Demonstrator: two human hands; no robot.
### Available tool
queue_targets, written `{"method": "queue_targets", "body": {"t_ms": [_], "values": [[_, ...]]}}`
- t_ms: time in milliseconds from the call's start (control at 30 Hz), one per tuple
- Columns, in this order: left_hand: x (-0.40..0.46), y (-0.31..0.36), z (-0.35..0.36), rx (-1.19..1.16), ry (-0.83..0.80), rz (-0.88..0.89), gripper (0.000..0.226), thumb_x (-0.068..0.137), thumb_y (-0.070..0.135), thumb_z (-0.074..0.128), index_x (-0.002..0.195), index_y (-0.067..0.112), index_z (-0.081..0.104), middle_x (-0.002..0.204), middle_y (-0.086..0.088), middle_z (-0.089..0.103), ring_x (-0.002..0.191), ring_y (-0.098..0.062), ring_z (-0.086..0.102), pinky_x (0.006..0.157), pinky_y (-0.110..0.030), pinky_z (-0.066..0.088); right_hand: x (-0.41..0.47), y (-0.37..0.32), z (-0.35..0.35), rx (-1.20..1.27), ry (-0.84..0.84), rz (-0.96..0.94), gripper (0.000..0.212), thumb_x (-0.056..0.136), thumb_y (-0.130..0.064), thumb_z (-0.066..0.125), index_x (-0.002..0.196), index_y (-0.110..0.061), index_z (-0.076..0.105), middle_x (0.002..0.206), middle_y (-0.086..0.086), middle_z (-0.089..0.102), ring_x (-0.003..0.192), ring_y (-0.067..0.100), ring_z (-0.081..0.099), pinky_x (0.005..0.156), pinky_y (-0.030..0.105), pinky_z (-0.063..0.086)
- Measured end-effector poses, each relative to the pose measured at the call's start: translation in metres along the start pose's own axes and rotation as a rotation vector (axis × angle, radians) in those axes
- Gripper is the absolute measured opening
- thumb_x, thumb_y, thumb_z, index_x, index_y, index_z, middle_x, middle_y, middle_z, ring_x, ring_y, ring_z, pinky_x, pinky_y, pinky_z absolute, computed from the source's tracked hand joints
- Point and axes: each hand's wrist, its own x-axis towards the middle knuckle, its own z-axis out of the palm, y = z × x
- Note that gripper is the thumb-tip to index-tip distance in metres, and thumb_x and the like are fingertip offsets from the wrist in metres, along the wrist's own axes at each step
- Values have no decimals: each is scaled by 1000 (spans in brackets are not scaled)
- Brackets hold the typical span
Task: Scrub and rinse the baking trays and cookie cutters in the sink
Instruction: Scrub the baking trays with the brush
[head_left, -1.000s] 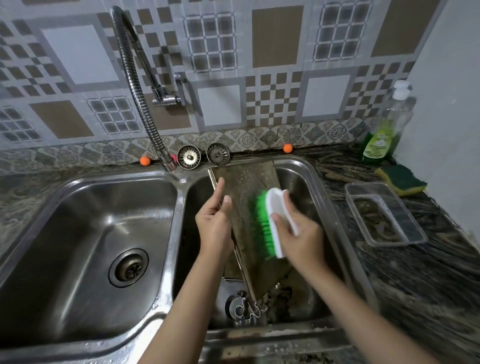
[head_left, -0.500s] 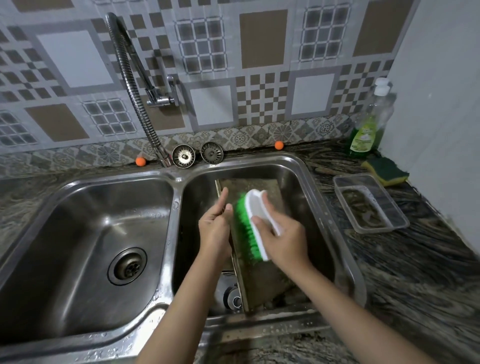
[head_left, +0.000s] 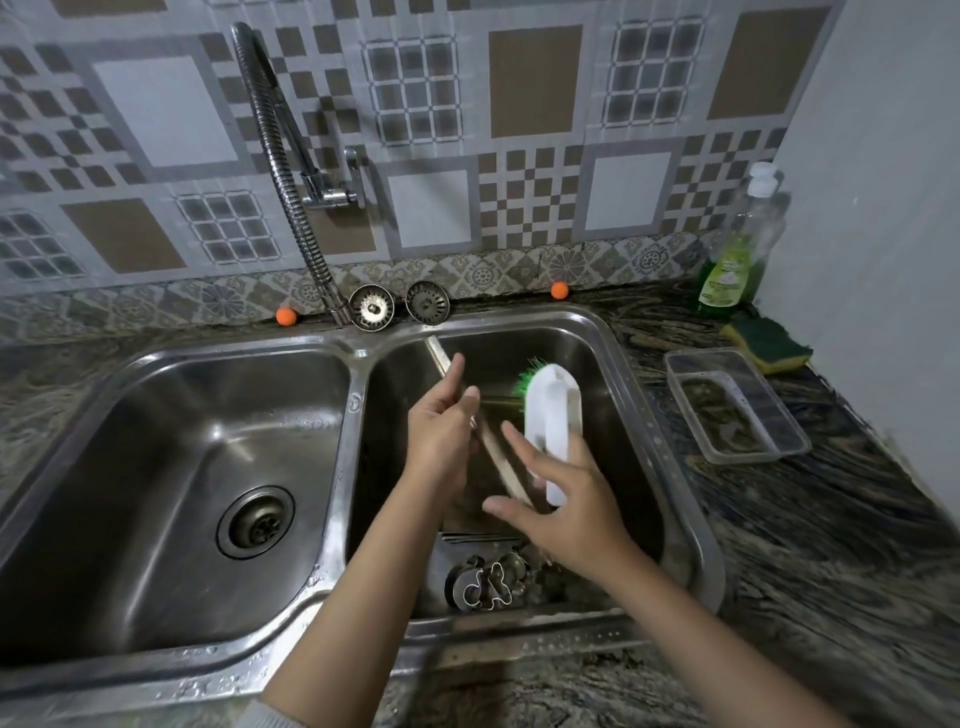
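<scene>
Right basin of sink (head_left: 670, 415): tray (head_left: 501, 457) on edge between the hands. Left hand (head_left: 441, 431) holds its rim, fingers mostly straight. Right hand (head_left: 566, 499) grips white brush (head_left: 550, 415), green bristles toward tray, thumb and forefinger spread. Cutters (head_left: 488, 582) on basin floor, below the hands. Sponge (head_left: 769, 343), bottle (head_left: 737, 260), tub (head_left: 737, 405): well right of right hand.
</scene>
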Motion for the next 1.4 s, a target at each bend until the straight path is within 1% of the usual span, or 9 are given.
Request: {"method": "queue_targets", "body": {"t_ms": [100, 200, 400, 533, 633, 1000, 1100, 1200, 1400], "values": [[-2, 6, 12, 41, -30, 3, 40, 94, 7, 54, 130, 24, 56, 75, 15, 62, 64, -3, 48, 66, -27, 44, 4, -1, 6, -74, 25, -6, 66, 69, -45, 73, 124, -64, 42, 137, -7, 34, 122, -1, 42, 96, 26, 48], [-6, 14, 23, 70, -80, 27, 34, 95, 13, 54, 129, 17, 57, 120, 4, 64, 89, -9, 56, 75, -25, 50, 7, 0, 9, -100, 132, 39, 50, 71, -25, 64, 119, -39, 62, 131, -3, 42, 110, 8, 52, 88, 31, 53], [-6, 20, 20, 108, -263, 78, 21, 94, 20, 55, 111, 17, 68, 125, -3, 64, 119, -16, 58, 103, -38, 44, 13, -6, -6, 164, 218, 105, 48, 81, 0, 66, 120, -27, 61, 119, 1, 48, 111, -11, 49, 94, 7, 41], [-3, -5, -11, 331, -71, 225, 27, 91, 22, 60, 118, 17, 66, 125, -1, 62, 125, -11, 50, 111, -41, 36, 11, -5, -22, 314, 253, 195, 44, 84, 2, 65, 119, -25, 60, 117, -9, 52, 108, -13, 49, 89, 2, 40], [-2, -28, -35, 461, -12, 185, 30, 92, 18, 59, 122, 17, 62, 133, -5, 55, 129, -6, 41, 107, -26, 32, 9, 2, -32, 368, 274, 230, 44, 84, 0, 65, 119, -27, 58, 114, -19, 50, 106, -15, 48, 88, 2, 40], [2, -42, -76, 228, 181, 73, 36, 97, 4, 46, 122, 24, 63, 119, 2, 66, 113, -19, 59, 100, -34, 45, 30, 21, -25, 275, 107, 241, 51, 83, -18, 70, 128, -34, 54, 135, -4, 53, 127, 8, 46, 106, 26, 38], [1, -25, -110, 154, 288, 126, 37, 96, 1, 45, 124, 21, 61, 116, -6, 66, 91, -17, 59, 79, -24, 51, 40, 15, -10, 225, 69, 253, 60, 83, -22, 70, 136, -33, 45, 140, -4, 45, 131, 9, 40, 103, 20, 37], [9, -7, -158, 180, 337, 145, 38, 96, 3, 46, 120, 28, 62, 122, -2, 64, 110, -20, 60, 98, -35, 47, 44, 8, 9, 150, 78, 229, 66, 82, -23, 71, 138, -38, 39, 138, 5, 49, 128, 14, 45, 107, 30, 39], [27, 23, -256, 211, 467, 177, 35, 96, 1, 47, 126, 13, 59, 126, -4, 60, 117, -17, 55, 108, -33, 38, 49, -21, 60, 64, 133, 266, 64, 85, -20, 68, 141, -31, 39, 125, -7, 50, 109, 0, 44, 82, 8, 38]]}}
